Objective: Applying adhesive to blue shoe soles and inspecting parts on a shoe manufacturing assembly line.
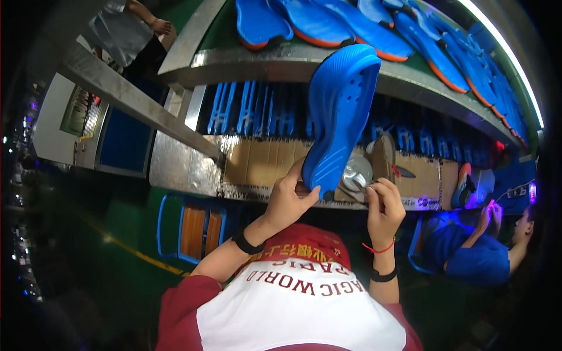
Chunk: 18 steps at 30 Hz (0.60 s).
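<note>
My left hand point(288, 202) grips the lower end of a blue foam shoe sole point(338, 111). The sole stands nearly upright over the workbench, with small round holes in its upper part and slanted grooves near my thumb. To its right, my right hand point(385, 210) is closed in a pinch. Something thin and pale shows at those fingertips, too small to make out. Just beyond them a round, pale, shiny dish point(358, 171) rests on the cardboard-covered bench point(263, 164). Behind the dish stands a brown piece point(383, 155) beside a dark, red-marked tool point(403, 171).
Many blue soles with orange edges point(322, 26) lie on a raised green conveyor point(216, 38). Blue parts point(249, 111) line the shelf below it. A co-worker in blue point(468, 248) sits at the right. A blue-framed stool point(190, 228) stands left of me.
</note>
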### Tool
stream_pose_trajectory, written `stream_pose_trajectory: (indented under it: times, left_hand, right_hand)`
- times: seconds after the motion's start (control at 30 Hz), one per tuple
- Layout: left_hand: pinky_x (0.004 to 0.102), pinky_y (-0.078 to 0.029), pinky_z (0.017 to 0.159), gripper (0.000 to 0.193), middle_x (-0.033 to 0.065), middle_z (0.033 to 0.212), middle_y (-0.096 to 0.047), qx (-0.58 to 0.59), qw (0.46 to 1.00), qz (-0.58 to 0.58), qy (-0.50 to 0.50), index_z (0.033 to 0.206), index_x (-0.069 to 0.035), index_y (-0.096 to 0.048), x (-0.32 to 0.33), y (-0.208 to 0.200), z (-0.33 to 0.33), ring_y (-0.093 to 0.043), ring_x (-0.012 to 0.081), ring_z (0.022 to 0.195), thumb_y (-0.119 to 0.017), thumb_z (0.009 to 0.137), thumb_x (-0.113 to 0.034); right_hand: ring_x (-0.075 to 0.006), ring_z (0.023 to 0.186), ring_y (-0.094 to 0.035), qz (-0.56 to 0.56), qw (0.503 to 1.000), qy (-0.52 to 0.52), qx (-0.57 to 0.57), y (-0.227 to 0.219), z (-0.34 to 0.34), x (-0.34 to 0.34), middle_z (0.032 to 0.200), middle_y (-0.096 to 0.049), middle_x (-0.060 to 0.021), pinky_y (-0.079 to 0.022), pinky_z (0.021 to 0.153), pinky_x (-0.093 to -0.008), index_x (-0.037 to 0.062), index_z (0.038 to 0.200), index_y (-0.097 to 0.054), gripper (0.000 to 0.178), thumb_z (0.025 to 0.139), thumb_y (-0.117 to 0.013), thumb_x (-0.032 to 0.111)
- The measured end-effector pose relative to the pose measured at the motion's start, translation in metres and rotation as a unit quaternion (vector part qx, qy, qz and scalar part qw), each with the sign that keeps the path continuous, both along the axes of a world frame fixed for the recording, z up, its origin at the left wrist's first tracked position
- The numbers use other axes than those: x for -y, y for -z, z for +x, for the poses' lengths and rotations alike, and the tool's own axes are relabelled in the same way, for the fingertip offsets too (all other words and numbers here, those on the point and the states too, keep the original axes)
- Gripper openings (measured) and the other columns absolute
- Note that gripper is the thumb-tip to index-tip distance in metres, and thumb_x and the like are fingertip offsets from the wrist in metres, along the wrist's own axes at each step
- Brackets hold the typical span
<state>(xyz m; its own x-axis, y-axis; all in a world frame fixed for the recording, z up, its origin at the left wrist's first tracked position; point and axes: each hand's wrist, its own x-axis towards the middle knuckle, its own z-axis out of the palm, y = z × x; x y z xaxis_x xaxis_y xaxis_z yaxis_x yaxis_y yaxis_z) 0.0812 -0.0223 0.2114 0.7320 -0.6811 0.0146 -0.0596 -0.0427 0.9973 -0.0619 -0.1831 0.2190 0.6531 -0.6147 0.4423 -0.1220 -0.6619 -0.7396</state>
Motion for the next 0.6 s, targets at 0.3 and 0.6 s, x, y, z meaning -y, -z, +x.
stream_pose_trajectory:
  times: [0.3, 0.6]
  left_hand:
    - [0.0340, -0.060, 0.074, 0.053, 0.0178, 0.113, -0.062, -0.180, 0.958, -0.203, 0.088, 0.126, 0.004, -0.036, 0.121, -0.070, 0.104, -0.068, 0.0239, 0.089, -0.069, 0.086, -0.007]
    - [0.0391, -0.058, 0.088, 0.033, 0.0250, 0.112, -0.060, -0.111, 0.941, -0.320, -0.005, 0.118, 0.015, -0.045, 0.204, -0.101, 0.190, -0.067, 0.0370, 0.099, -0.058, 0.095, -0.005]
  right_hand:
    - [-0.0076, 0.061, -0.048, -0.006, 0.993, 0.118, 0.017, -0.005, -0.031, 0.044, 0.094, -0.065, -0.0079, -0.037, 0.051, -0.0215, -0.0018, 0.090, -0.066, 0.007, 0.085, -0.069, 0.002]
    - [-0.0106, 0.054, -0.044, 0.016, 0.986, 0.163, 0.006, 0.041, -0.061, 0.085, 0.089, -0.064, -0.0071, -0.036, 0.050, -0.0248, -0.0007, 0.090, -0.064, 0.008, 0.086, -0.068, 0.005]
